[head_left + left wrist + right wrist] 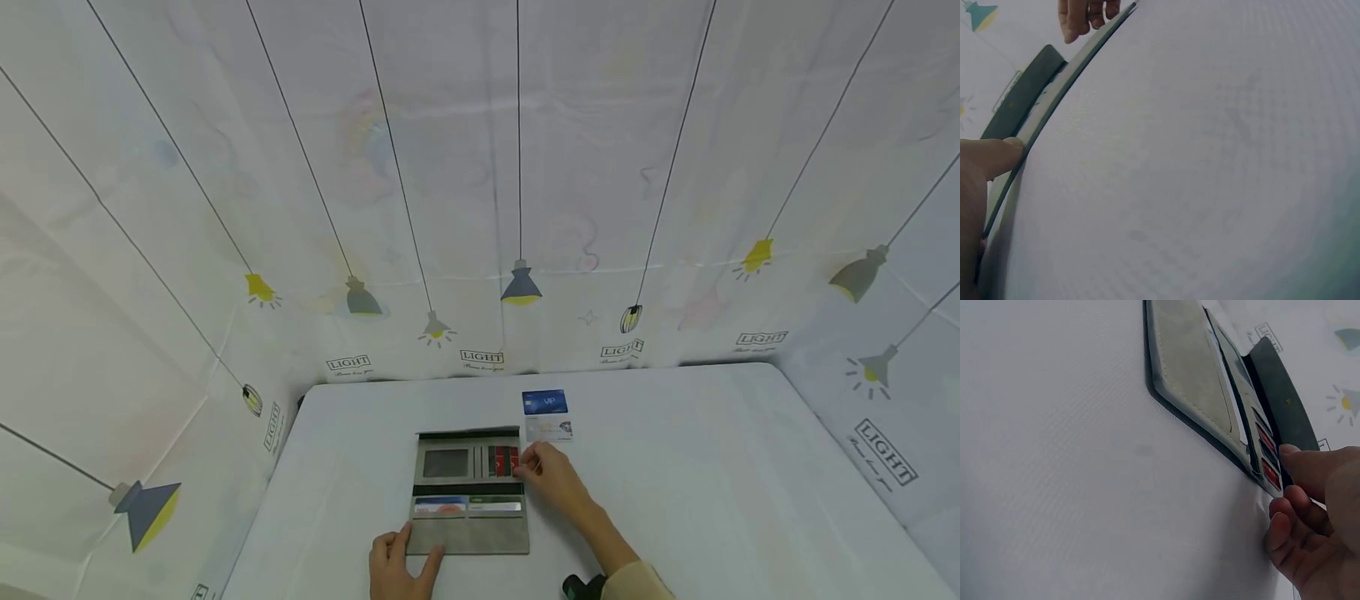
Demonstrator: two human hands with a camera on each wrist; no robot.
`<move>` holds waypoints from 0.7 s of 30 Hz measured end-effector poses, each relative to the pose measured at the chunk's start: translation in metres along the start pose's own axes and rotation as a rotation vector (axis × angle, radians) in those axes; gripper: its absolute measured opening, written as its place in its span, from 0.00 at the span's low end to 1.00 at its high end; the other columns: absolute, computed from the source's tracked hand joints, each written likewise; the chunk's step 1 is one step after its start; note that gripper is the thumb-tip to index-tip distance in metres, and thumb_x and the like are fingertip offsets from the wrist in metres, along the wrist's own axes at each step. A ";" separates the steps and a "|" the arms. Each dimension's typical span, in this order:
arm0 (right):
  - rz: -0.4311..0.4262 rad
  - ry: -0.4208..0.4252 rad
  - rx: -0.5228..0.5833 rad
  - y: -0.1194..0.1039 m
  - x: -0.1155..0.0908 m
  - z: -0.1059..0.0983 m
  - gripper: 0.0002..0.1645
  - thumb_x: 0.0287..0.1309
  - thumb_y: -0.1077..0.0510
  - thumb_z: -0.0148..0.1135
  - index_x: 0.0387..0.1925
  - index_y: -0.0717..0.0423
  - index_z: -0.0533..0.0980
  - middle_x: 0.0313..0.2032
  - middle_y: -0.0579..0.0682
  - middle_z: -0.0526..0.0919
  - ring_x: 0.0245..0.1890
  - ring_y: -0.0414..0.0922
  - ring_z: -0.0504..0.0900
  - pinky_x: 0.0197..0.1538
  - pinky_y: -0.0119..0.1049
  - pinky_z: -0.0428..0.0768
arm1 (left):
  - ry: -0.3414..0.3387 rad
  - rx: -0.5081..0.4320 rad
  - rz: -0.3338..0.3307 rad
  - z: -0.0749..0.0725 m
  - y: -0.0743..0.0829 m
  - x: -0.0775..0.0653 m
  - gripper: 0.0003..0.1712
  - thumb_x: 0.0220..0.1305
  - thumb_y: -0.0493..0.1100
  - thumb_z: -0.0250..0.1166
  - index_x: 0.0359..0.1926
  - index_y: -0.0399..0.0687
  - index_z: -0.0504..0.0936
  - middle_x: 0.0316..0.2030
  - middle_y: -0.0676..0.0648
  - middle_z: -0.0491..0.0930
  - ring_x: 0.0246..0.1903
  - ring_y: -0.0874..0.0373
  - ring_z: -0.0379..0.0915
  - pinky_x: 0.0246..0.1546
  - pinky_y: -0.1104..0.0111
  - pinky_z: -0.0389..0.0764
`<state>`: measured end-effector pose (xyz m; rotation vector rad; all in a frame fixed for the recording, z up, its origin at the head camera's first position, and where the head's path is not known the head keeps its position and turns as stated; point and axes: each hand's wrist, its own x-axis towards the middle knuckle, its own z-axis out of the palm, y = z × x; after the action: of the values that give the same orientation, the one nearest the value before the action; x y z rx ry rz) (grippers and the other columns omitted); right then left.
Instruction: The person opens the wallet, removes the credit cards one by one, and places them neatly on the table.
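1. At far left in my head view, the pale backdrop (150, 333) carries printed hanging lamps and the word "LIGHT" in a slanted box; the script beneath it is too small for me to read.
2. My left hand (397, 568) is spread wide at the wallet's lower left corner, fingers at the left edge and thumb at the near edge, both touching.
3. The grey wallet (468, 535) lies unfolded on the white table (690, 467), between my hands. Its upper half has a dark window (446, 462) on the left.
4. In its lower half sit a blue, white and red card (440, 505) and, to its right, a green and white card (495, 504); I can't make out their print.
5. Two red cards (499, 462) show in the upright slots at upper right.
6. Just beyond the wallet's upper right corner, a blue card reading "VIP" (545, 402) lies above a pale card (549, 428) whose text is illegible to me.
7. My right hand (557, 482) has its fingers bent and narrow at the wallet's right edge, by the red cards; I can't tell whether it pinches anything.
8. Farther right, the backdrop repeats "LIGHT".
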<state>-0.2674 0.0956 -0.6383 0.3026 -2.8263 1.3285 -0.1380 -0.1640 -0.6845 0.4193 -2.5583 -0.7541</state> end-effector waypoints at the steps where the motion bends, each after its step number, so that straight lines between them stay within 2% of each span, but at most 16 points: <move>1: 0.005 -0.021 0.004 0.000 -0.001 0.000 0.08 0.59 0.58 0.70 0.37 0.55 0.79 0.31 0.44 0.77 0.32 0.38 0.73 0.35 0.28 0.74 | 0.001 -0.001 0.002 0.000 0.000 0.000 0.38 0.42 0.57 0.81 0.51 0.38 0.85 0.39 0.45 0.70 0.38 0.55 0.68 0.39 0.58 0.76; 8: -0.028 -0.126 -0.005 -0.004 -0.008 -0.001 0.07 0.58 0.59 0.70 0.37 0.55 0.79 0.30 0.44 0.75 0.30 0.38 0.71 0.33 0.28 0.71 | -0.025 0.004 -0.026 0.001 0.000 0.000 0.40 0.43 0.60 0.80 0.53 0.38 0.85 0.40 0.45 0.70 0.40 0.55 0.68 0.41 0.57 0.77; 12: -0.064 -0.173 -0.064 -0.009 -0.011 -0.002 0.07 0.58 0.60 0.71 0.33 0.54 0.78 0.29 0.43 0.74 0.29 0.37 0.70 0.32 0.28 0.71 | -0.031 0.000 -0.028 0.001 0.000 0.000 0.41 0.43 0.60 0.80 0.53 0.38 0.85 0.40 0.45 0.70 0.39 0.55 0.68 0.41 0.57 0.76; 16: -0.098 -0.192 -0.126 -0.011 -0.013 -0.001 0.07 0.58 0.60 0.70 0.31 0.53 0.78 0.28 0.43 0.73 0.28 0.36 0.69 0.32 0.28 0.70 | -0.033 0.001 -0.027 0.001 0.001 -0.001 0.41 0.43 0.61 0.80 0.53 0.38 0.85 0.40 0.46 0.70 0.39 0.56 0.67 0.40 0.58 0.76; 21: -0.093 -0.217 -0.154 -0.012 -0.016 0.000 0.06 0.59 0.60 0.69 0.30 0.52 0.78 0.28 0.42 0.74 0.28 0.36 0.69 0.32 0.29 0.70 | -0.019 0.012 -0.014 0.001 0.001 -0.001 0.40 0.42 0.60 0.80 0.52 0.39 0.85 0.39 0.46 0.70 0.38 0.56 0.67 0.39 0.58 0.76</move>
<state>-0.2493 0.0906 -0.6305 0.6015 -3.0239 1.1152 -0.1374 -0.1625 -0.6849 0.4363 -2.5813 -0.7515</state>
